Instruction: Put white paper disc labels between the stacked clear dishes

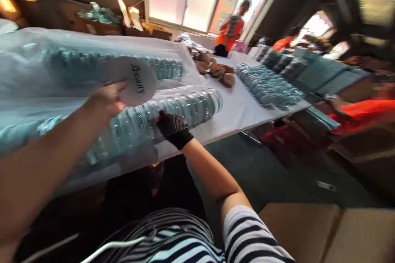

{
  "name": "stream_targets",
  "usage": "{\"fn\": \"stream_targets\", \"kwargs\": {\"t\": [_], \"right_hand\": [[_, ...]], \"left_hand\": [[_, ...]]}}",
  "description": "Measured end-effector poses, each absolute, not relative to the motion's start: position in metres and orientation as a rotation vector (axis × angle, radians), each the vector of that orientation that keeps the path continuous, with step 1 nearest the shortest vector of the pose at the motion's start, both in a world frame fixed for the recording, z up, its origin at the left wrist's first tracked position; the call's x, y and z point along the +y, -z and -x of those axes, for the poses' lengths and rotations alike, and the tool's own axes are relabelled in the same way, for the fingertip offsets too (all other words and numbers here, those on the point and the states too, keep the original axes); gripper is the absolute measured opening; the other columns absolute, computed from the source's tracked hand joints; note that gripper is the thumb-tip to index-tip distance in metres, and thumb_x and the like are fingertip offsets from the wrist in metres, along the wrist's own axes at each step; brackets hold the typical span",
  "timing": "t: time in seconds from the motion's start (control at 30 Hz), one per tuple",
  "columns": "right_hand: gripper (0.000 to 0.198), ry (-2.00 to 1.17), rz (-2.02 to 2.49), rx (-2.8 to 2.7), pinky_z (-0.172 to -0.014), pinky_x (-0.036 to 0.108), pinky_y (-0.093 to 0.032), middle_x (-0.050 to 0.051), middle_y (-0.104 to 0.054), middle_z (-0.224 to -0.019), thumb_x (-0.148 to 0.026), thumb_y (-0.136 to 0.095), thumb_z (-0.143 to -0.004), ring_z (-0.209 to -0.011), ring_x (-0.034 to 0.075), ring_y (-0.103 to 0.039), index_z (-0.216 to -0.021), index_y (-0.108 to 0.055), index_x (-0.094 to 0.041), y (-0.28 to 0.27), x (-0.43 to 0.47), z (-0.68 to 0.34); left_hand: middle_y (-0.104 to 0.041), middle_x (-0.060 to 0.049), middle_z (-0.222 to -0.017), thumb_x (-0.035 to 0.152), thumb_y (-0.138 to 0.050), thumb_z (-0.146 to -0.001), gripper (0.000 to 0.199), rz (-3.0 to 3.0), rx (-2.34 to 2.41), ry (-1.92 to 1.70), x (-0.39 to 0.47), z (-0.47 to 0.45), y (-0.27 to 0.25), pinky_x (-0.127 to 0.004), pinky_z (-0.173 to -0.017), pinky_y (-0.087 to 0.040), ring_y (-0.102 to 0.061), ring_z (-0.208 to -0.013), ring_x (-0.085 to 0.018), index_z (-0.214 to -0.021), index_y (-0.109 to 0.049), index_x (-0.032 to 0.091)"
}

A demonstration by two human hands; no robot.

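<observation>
On the white table, near its front edge, lies a long row of clear lids stacked on edge, half inside a plastic bag. Left hand, bare, pinches a white round disc just above the row. Right hand, black glove, fingers curled onto the row's front side. Best to keep the glove steady on the row so nothing rolls. Beyond the row: brown pads, more stacks, a person in orange
</observation>
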State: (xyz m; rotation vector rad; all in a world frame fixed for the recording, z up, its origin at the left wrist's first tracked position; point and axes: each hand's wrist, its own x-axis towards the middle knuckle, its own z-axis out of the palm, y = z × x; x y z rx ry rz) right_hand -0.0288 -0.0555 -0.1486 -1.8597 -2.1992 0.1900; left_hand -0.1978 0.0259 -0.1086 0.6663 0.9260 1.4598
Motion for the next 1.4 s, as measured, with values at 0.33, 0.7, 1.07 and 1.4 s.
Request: {"fn": "stream_targets", "kwargs": {"t": [0.33,0.7,1.07,1.4], "right_hand": [[0.04,-1.517,1.406,-1.994,-0.047,0.023,-0.044,0.005,-0.067,-0.063,-0.036,-0.039,-0.094,-0.044,0.013,-0.055,-0.117,-0.058,-0.01,0.159,-0.059,0.008],[0.057,0.228,1.398,-1.888,-0.109,0.051,-0.04,0.02,-0.043,-0.15,-0.042,-0.043,-0.094,-0.139,0.028,-0.042,-0.144,-0.046,-0.015,0.104,-0.022,0.026],[0.063,0.349,1.343,-1.845,-0.11,0.056,-0.037,0.017,-0.034,-0.155,-0.035,-0.04,-0.094,-0.146,0.031,-0.03,-0.154,-0.031,-0.019,0.117,-0.037,0.073],[0.046,0.424,1.535,-1.609,-0.08,0.043,-0.055,0.017,-0.071,-0.107,-0.044,-0.04,-0.096,-0.094,0.029,-0.069,-0.12,-0.066,-0.014,0.099,-0.114,0.021]], "left_hand": [[-0.076,-0.003,-0.089,0.017,-0.07,-0.08,0.007,-0.632,0.823,-1.489,0.039,0.195,0.124,-0.049,-0.096,-0.052,-0.068,-0.106,-0.025,-0.087,-0.068,0.018],[-0.076,-0.006,-0.097,0.037,-0.08,-0.069,0.028,-0.819,0.738,-1.691,0.01,0.175,0.124,-0.041,-0.096,-0.051,-0.067,-0.11,-0.027,-0.089,-0.07,0.019],[-0.074,-0.005,-0.107,0.029,-0.068,-0.081,0.016,-0.657,0.732,-1.749,-0.014,0.168,0.114,-0.042,-0.099,-0.05,-0.064,-0.116,-0.024,-0.095,-0.067,0.02],[-0.071,-0.007,-0.119,0.034,-0.074,-0.078,0.035,-0.642,0.594,-1.64,0.009,0.214,0.114,-0.046,-0.102,-0.049,-0.058,-0.126,-0.029,-0.11,-0.068,0.021]]}}
